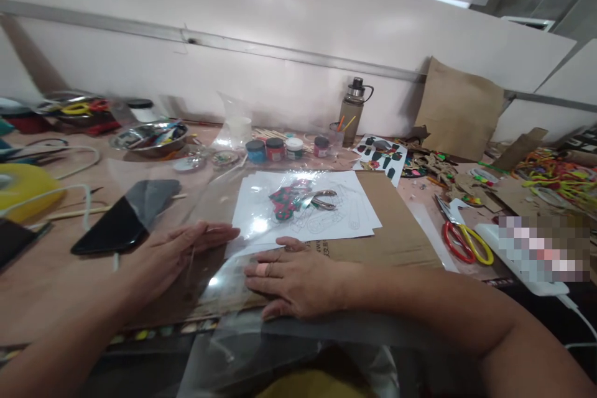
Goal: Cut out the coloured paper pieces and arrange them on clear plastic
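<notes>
A clear plastic sheet (209, 305) lies over the cardboard (396, 217) and hangs past the table's front edge. My right hand (298, 280) rests flat on the sheet with its fingers spread. At the sheet's left side, my left hand (196, 242) lies on edge with the fingers stretched out, close to the white papers (252, 199). Line drawings show on those papers. On top of them are a red-and-green patterned piece (285, 200) and a metal hand tool with two curved handles (325, 199), whose kind I cannot make out.
A black phone (109, 239) lies left of my left hand. Scissors (459, 239) with red and yellow handles and a white power strip (517, 261) are at right. Paint jars (275, 149), a bottle (353, 112) and a metal bowl (149, 140) stand along the wall.
</notes>
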Demonstrator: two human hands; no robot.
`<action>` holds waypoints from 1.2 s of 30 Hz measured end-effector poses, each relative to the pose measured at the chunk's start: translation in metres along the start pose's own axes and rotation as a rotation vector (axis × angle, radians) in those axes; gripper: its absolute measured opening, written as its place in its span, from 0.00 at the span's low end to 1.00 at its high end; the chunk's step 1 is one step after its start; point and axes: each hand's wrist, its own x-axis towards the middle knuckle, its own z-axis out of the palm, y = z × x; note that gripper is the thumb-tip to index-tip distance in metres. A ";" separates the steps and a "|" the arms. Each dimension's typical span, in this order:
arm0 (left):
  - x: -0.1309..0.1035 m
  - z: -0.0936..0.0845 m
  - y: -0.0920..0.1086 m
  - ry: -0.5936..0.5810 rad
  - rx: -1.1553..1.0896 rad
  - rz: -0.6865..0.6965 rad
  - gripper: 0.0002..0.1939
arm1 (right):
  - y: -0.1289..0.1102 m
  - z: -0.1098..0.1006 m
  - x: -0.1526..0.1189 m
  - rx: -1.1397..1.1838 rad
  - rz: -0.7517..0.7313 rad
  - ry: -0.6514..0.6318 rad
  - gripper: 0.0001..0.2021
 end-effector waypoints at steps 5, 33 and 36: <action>0.004 0.000 -0.003 -0.040 -0.108 -0.119 0.14 | 0.005 0.001 -0.005 0.060 0.041 0.077 0.16; 0.006 0.011 0.007 0.230 -0.590 -0.139 0.21 | 0.053 -0.011 -0.031 0.259 0.510 0.502 0.15; 0.008 0.012 0.006 0.259 -0.582 -0.141 0.19 | 0.090 -0.009 -0.036 0.104 0.793 0.362 0.23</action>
